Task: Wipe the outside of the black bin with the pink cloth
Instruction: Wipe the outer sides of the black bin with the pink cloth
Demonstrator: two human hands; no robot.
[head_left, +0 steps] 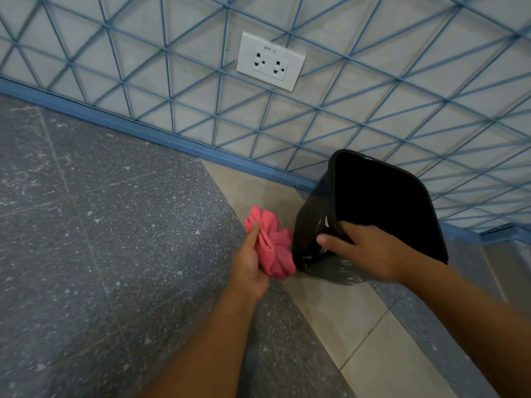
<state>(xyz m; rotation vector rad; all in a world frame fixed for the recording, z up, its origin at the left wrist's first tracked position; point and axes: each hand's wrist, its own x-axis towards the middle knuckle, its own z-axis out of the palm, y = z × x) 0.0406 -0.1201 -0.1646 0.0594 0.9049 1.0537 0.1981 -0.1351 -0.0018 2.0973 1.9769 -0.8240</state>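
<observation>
The black bin (382, 202) stands on the floor against the wall, its open mouth towards me and its left side streaked with pale marks. My right hand (365, 251) grips the bin's near rim, thumb on the outer side and fingers over the edge. My left hand (250, 262) holds the bunched pink cloth (273, 245), thumb laid across it. The cloth sits just left of the bin's lower left side; whether it touches the bin is unclear.
Behind the bin rises a pale wall with a blue line pattern, carrying a white double socket (270, 61) and a blue skirting strip (161, 136). The floor has dark speckled tiles (115, 225) on the left and light tiles (344, 317) under the bin.
</observation>
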